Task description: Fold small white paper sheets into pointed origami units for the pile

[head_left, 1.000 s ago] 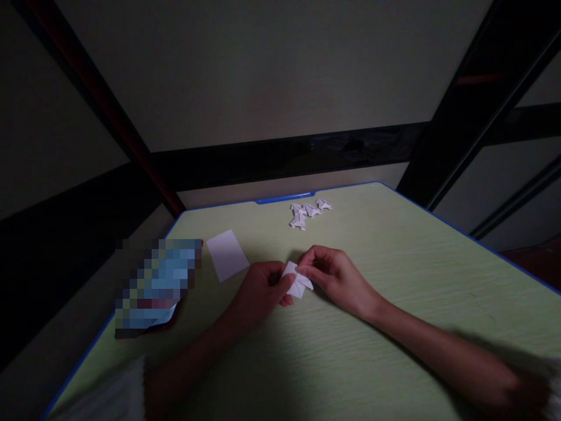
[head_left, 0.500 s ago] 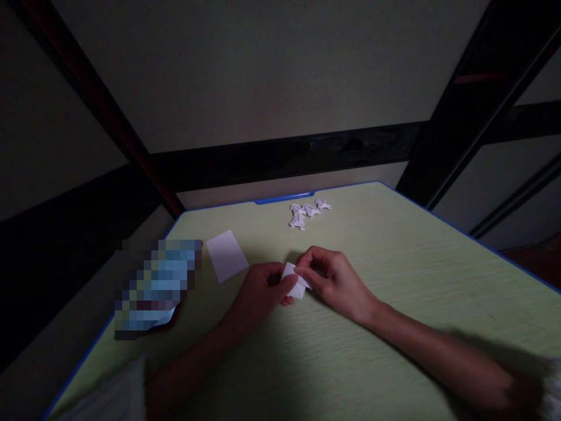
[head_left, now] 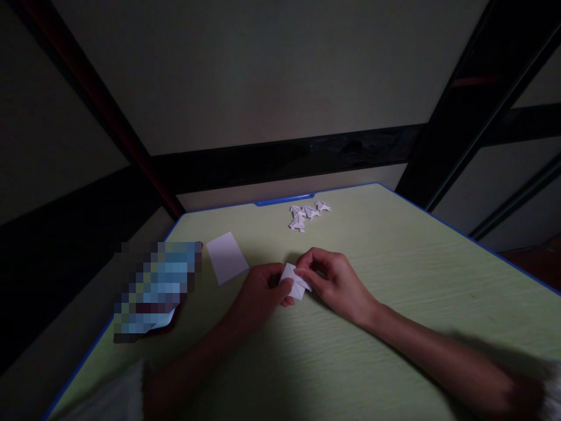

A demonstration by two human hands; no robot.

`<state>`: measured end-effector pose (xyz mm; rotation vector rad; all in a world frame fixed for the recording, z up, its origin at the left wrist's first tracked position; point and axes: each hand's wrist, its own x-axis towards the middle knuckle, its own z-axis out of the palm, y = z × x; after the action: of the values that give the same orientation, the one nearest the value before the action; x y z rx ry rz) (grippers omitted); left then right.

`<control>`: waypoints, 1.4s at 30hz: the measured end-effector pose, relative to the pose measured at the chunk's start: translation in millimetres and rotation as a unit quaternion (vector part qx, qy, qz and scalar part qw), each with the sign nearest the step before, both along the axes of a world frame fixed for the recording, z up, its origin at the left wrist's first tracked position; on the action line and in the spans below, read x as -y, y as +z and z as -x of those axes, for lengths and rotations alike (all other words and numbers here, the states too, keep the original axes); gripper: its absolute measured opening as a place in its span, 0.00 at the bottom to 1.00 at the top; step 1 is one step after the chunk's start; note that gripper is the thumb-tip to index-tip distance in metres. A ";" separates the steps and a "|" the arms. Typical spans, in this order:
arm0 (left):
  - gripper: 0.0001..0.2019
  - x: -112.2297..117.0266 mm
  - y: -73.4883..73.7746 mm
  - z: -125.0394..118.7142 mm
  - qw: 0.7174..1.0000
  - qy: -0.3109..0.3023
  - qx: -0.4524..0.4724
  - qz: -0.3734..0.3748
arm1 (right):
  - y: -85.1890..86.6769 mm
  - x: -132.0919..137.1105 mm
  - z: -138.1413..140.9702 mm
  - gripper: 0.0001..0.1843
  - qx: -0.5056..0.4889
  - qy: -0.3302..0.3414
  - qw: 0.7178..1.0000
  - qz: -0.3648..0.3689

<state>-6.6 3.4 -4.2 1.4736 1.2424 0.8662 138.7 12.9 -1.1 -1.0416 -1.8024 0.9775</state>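
On the green table, just past its middle, two hands share one small folded paper, white with crease lines. The left hand pinches its left side, thumb on top. The right hand pinches its right side with thumb and finger. I can't tell if it touches the table. Farther back, four little paper shapes sit close together. Some plain white paper lies flat beside the left hand. Left of that is a flat thing, too blurry to make out.
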 end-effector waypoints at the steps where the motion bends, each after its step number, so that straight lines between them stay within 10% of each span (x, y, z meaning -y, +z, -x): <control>1: 0.05 0.0 0.1 -0.3 1.000 0.000 0.008 0.003 | -0.1 0.2 0.1 0.05 -0.003 -0.001 1.000 -0.002; 30: 0.11 4.4 3.7 2.4 0.995 -0.052 0.083 0.019 | -0.1 -10.4 -7.5 0.17 -0.180 0.188 0.935 0.242; 42: 0.12 4.4 8.1 -0.1 0.983 -0.054 0.152 0.084 | 0.4 -7.5 -4.2 0.14 -0.178 0.207 0.939 0.211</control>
<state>-6.4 -1.0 3.9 1.2113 0.9750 0.8550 142.9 20.4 -0.7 -0.6682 -1.5664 1.7501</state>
